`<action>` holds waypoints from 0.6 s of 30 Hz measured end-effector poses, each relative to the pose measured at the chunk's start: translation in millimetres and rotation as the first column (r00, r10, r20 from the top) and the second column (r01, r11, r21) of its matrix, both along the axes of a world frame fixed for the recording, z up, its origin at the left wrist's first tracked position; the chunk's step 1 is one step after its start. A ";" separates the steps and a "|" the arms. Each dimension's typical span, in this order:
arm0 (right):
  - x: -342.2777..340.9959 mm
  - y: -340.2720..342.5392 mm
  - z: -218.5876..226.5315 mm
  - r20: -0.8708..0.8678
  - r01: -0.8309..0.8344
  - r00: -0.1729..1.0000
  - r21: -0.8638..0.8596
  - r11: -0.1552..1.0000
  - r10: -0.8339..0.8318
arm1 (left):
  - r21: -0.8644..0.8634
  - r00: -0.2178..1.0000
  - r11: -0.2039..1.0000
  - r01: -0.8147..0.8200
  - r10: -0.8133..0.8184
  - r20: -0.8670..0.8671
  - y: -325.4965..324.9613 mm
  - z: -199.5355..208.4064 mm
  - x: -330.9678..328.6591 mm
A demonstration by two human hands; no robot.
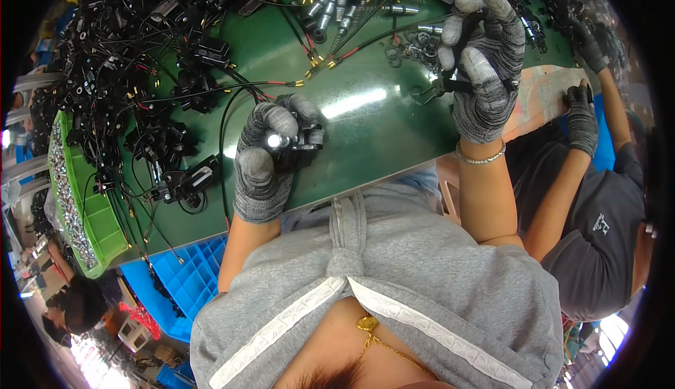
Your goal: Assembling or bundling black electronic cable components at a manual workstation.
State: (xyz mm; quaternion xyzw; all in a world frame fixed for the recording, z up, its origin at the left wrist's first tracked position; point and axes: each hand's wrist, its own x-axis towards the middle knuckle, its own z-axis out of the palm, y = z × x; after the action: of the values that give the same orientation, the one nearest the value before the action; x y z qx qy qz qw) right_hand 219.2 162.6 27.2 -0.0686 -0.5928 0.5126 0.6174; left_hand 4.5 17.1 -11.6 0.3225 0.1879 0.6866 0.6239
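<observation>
Left hand (264, 160) grips black part (307, 138), forked, bright round end; right hand (486, 72) holds black piece (443, 85).

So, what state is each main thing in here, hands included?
Left hand: gloved, curled round a black-and-silver part.
Right hand: gloved, fingers bent, holding a black piece.
Metal cylinders: loose, heaped.
Black wires: loose, spread across the green table.
Green bin: open, small metal pieces inside.
Blue crate: partly hidden.

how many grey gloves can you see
4: one on the left hand, one on the right hand, two on the co-worker's hands at right. Others may be hidden.
</observation>
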 end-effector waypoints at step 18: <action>-33.2 -15.2 4.9 0.067 0.692 0.709 -0.255 0.675 -0.702 | -0.154 0.989 0.984 -0.087 0.067 -0.132 -6.3 5.1 5.3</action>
State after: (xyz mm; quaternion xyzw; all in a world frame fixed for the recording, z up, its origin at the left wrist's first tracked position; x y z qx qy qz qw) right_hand 185.9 147.5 32.1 -0.3607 -0.4374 0.3134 0.7618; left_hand 9.7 10.7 -6.5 0.3069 0.2934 0.6714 0.6074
